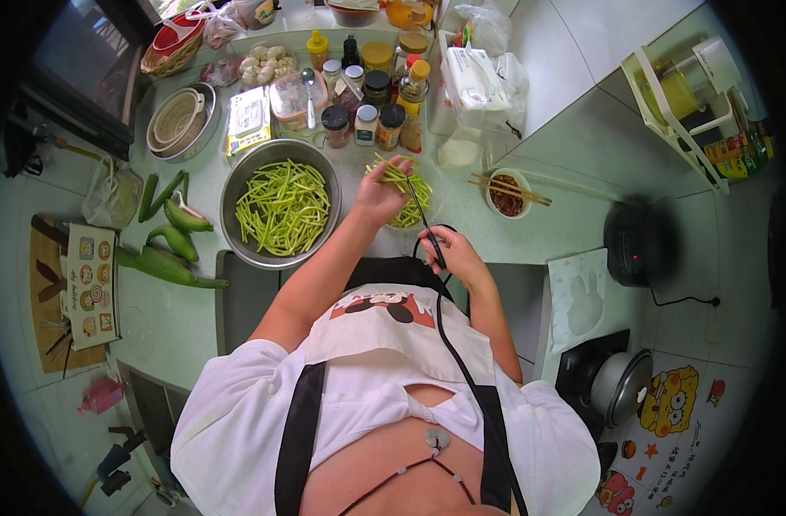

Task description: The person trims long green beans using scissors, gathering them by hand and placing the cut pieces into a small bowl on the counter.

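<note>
Green bean stalks (396, 175) being trimmed at a pale counter (178, 318).
Left hand (381, 194) is clamping the stalks; right hand (449, 252) is gripping a black-handled knife (424, 222), right of the steel bowl (238, 176).

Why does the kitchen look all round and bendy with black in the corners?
In the head view, a fisheye lens curves straight edges near the rim, like the counter, and leaves dark corners. The middle is sharp and evenly lit: the left hand holds green stalks, and the steel bowl shows little glare.
</note>
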A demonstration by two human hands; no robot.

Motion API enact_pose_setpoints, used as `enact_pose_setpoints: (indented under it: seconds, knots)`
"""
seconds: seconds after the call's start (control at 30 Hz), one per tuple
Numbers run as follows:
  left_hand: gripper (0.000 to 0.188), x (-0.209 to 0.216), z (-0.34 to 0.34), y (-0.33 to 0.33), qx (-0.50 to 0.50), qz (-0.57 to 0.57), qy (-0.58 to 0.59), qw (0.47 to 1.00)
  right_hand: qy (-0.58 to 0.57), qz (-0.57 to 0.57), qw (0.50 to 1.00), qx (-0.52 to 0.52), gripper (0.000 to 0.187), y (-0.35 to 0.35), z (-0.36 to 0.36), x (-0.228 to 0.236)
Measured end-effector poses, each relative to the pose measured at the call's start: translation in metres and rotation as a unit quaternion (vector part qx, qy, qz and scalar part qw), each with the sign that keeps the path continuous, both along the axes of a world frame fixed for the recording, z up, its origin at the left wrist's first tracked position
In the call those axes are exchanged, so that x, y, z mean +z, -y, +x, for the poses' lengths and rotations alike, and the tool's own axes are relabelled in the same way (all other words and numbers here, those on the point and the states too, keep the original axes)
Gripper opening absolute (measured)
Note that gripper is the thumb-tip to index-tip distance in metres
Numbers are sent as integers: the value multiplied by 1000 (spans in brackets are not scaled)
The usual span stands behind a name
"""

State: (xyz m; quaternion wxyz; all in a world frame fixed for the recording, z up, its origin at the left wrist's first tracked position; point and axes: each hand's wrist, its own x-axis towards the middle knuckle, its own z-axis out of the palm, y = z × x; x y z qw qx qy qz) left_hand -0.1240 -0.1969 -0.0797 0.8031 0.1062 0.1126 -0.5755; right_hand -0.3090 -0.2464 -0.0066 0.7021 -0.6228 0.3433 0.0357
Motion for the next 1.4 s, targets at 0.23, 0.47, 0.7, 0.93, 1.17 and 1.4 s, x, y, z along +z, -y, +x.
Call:
enact_pose_setpoints:
  seconds: [0.23,0.47,0.7,0.93,1.17,1.4]
  knots:
    - [27,-12,2,0,-32,17,56,998,29,-13,999,-40,22,0,-2,-1]
    - [19,-6,4,-4,-44,110,142,983,19,-14,998,-65,22,6,-5,2]
    - [12,13,-9,-5,-3,151,226,962,0,-21,999,-48,21,4,0,1]
    - [10,-3,-12,2,-29,184,286,940,3,-12,999,-42,18,0,7,-7]
    - [22,-29,9,2,-25,73,209,975,8,0,997,-73,19,4,3,-12]
    - [32,3,15,-8,-44,8,86,995,18,19,993,-113,18,13,-2,-5]
